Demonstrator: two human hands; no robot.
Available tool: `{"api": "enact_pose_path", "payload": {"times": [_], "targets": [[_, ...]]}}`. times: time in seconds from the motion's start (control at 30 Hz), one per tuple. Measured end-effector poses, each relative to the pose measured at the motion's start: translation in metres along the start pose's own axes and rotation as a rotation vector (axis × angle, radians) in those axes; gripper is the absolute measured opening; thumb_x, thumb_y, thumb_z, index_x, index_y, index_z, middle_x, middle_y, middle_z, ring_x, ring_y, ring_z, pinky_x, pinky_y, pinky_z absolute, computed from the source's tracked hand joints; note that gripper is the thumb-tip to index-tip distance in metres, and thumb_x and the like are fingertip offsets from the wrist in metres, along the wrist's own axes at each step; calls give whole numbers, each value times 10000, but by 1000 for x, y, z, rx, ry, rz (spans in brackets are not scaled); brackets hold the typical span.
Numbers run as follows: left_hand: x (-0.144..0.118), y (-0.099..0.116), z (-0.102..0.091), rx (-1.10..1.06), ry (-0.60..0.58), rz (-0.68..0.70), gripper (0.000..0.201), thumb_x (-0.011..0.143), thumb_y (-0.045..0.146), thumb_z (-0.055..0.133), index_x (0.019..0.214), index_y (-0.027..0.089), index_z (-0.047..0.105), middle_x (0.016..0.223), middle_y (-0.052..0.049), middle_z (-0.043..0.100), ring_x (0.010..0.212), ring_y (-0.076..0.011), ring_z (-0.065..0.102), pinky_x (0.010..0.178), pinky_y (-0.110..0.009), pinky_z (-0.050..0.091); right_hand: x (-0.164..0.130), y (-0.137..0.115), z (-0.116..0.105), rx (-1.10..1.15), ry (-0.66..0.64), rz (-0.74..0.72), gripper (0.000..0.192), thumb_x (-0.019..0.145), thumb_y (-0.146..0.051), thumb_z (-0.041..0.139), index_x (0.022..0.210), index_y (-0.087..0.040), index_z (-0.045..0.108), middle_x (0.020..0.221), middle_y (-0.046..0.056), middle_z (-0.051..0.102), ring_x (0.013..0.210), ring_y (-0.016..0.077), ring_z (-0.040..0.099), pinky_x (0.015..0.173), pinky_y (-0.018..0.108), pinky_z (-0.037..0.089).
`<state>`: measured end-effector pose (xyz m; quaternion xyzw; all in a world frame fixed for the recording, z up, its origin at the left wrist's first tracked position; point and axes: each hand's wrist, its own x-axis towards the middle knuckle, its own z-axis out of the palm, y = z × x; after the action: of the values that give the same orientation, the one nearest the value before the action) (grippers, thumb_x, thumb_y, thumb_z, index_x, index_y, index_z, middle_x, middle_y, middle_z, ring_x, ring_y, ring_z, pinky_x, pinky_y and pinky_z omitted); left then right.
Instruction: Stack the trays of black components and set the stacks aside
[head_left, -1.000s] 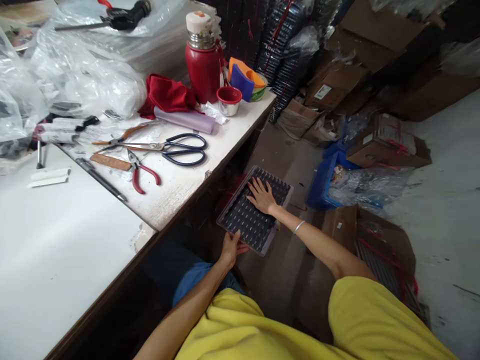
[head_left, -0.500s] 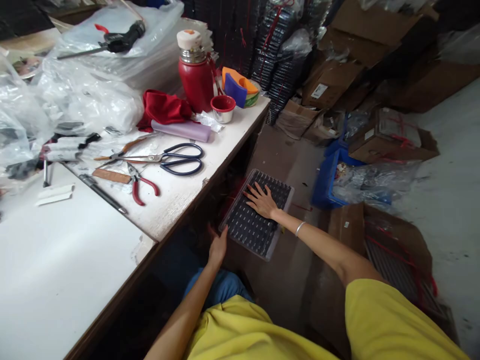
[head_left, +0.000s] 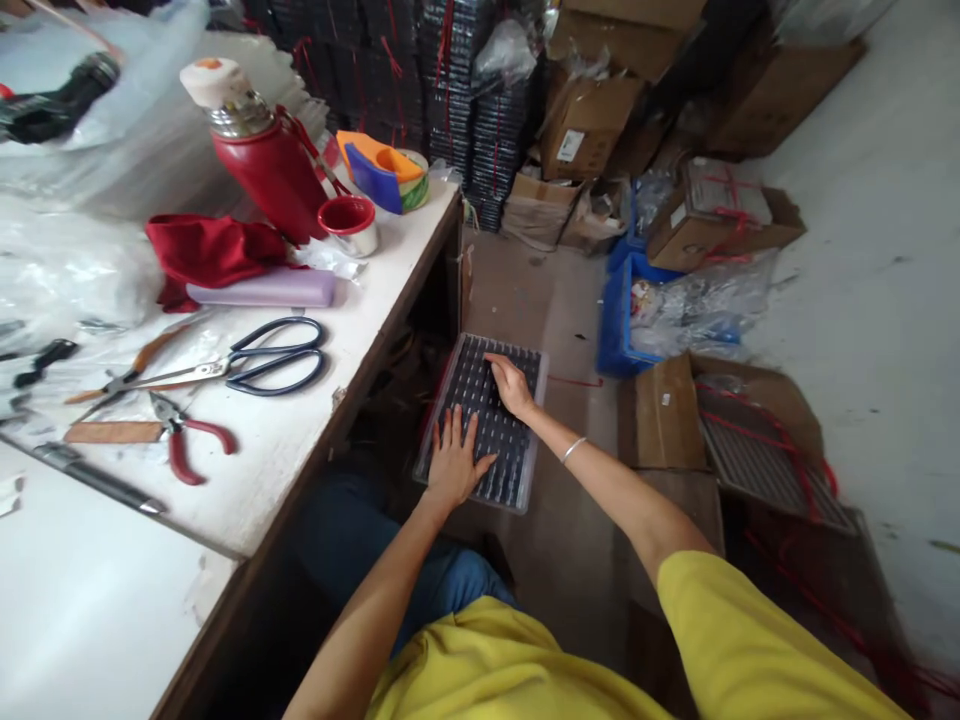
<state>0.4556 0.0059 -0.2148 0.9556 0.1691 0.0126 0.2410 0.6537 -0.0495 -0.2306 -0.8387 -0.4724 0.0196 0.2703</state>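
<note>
A dark slotted tray [head_left: 517, 470] with a clear rim lies low beside the white table [head_left: 285, 440], near the floor. My left hand [head_left: 454, 462] rests flat on the tray's near half, fingers spread. My right hand [head_left: 510, 383] presses on the tray's far half, fingers bent down onto the slots; a thin bracelet circles that wrist. Neither hand holds anything.
On the table lie scissors [head_left: 274, 357], red-handled pliers [head_left: 187, 440], a red flask [head_left: 262, 150], a red cup [head_left: 349, 222], a purple roll [head_left: 262, 290] and plastic bags. Cardboard boxes [head_left: 667, 410], a blue crate [head_left: 619, 320] and stacked dark trays [head_left: 495, 130] crowd the floor.
My left hand has come from the tray's near edge up onto its top surface. The view has swung to the right, and the tray now lies straighter below me.
</note>
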Motion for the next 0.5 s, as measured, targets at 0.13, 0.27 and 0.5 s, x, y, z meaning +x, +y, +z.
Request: {"api": "enact_pose_path", "payload": {"times": [0.13,0.27,0.5], "targets": [[0,0,-1,242,-5,23,909,766,682,470,1454,140,229,1528,-224,103,1406,-356,65,1102,-548,113,-4,11,-1,75,18,-2,369,911,-356,488,1237,-194,546,1394,127,442,1322,286,336,1074,547,231],[0,2,-3,249,-22,16,924,757,693,471,1463,162,202,1535,-213,75,1408,-355,55,1102,-546,114,-4,11,2,173,12,-16,348,893,-369,507,1192,-216,597,1404,105,448,1355,262,292,1108,507,184],[-1,2,-8,206,-52,47,734,781,657,479,1425,377,264,1564,-84,30,1404,-381,32,1086,-580,121,-23,9,-12,318,195,255,277,904,-351,516,1097,-170,598,1238,86,560,1169,234,496,995,498,370]]}}
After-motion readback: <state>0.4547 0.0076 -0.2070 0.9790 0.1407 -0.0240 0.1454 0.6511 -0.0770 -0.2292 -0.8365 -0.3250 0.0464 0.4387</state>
